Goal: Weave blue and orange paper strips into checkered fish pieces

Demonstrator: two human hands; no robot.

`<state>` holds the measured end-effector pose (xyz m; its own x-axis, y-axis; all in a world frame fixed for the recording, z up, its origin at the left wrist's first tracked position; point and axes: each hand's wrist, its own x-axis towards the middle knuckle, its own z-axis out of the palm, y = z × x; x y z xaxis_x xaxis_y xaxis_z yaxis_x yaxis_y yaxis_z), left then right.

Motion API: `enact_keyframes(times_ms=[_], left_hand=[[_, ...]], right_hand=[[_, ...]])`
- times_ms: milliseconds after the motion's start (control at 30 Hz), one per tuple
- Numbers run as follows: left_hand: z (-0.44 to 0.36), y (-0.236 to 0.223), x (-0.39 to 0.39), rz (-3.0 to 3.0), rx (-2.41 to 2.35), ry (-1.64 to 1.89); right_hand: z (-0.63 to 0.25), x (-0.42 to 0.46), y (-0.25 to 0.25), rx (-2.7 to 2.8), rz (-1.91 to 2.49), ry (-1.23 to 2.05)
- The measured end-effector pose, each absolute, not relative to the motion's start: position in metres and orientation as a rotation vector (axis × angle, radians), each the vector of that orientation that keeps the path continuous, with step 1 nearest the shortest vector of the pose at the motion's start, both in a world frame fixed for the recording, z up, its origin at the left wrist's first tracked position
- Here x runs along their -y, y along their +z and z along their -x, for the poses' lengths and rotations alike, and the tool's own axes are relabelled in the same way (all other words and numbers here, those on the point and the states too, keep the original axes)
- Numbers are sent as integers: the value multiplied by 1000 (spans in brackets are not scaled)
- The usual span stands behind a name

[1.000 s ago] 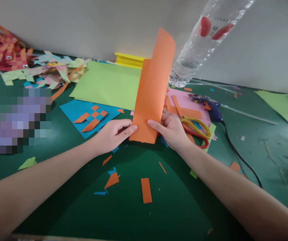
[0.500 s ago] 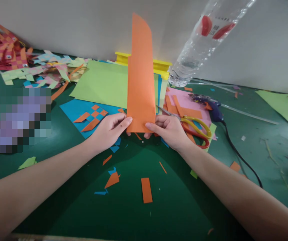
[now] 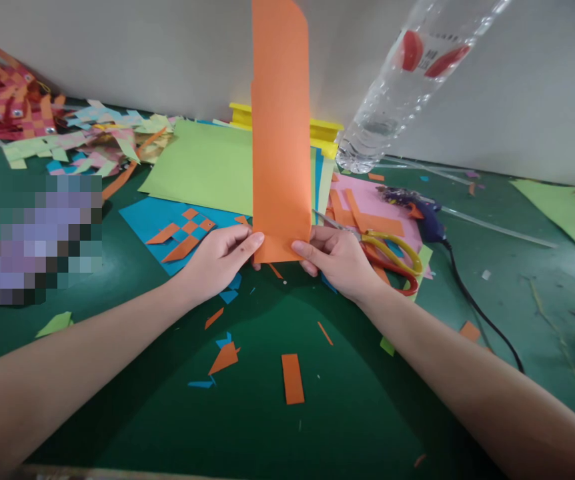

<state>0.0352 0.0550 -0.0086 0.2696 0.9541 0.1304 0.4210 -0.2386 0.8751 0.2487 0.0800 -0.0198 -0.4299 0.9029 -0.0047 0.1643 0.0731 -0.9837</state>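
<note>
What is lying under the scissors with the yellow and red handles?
The scissors lie on a pink sheet and orange strips. The right hand hides what lies under their blades.

We find bare green mat (image 3: 347,413) near us; scissors (image 3: 392,257) and water bottle (image 3: 407,73) obstruct rightward.

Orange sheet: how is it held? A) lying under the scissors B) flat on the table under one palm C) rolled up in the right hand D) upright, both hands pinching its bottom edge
D: the orange sheet stands upright, the left hand and the right hand each gripping a bottom corner above the green table.
</note>
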Motion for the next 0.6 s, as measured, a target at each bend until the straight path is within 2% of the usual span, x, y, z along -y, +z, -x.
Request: enact_keyframes(times_ms=[600], left_hand=[[-36,-9,-55,-1796,-1253,888]], right_hand=[[-249,-79,-20,1653,1120,1416]])
